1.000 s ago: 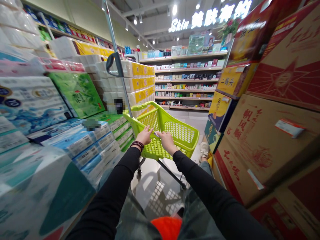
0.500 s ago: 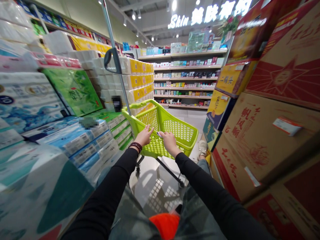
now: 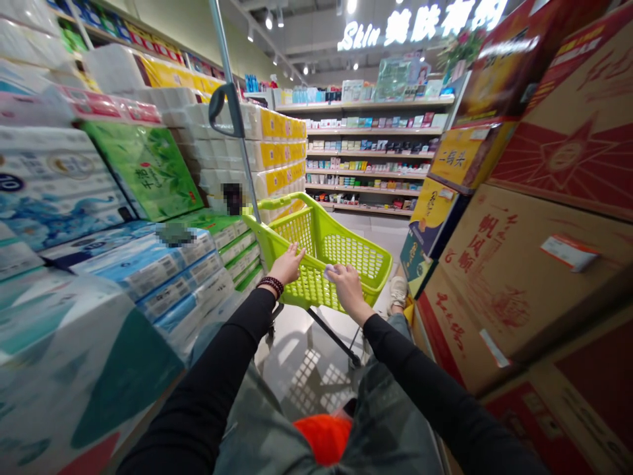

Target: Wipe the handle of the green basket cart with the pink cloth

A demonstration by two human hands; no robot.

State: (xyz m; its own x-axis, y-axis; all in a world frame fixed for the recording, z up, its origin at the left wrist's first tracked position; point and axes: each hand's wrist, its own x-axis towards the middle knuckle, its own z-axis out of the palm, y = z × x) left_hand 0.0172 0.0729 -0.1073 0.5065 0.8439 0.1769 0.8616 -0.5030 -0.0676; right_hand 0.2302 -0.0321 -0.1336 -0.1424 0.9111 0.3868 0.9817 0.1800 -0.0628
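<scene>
A lime-green trolley basket [image 3: 366, 260] stands in the aisle ahead of me, with nothing visible inside it. My left hand [image 3: 287, 265], a dark bead bracelet at its wrist, has its fingers hooked over the basket's near rim. My right hand [image 3: 349, 285] rests on the same rim further right, closed on a small pale object [image 3: 330, 269] that I cannot make out. The trolley's grey pull handle [image 3: 232, 109] rises from the basket's left corner.
Stacked tissue and toilet-paper packs [image 3: 143, 165] line the left side. Large cardboard cartons [image 3: 519, 264] wall the right, close to my arm. A shoe [image 3: 397, 292] shows by the cartons. Shelves of small goods [image 3: 366, 165] cross the aisle's far end.
My right hand has slid to the right along the rim, away from the left hand. The basket has turned slightly, and my view has shifted a little.
</scene>
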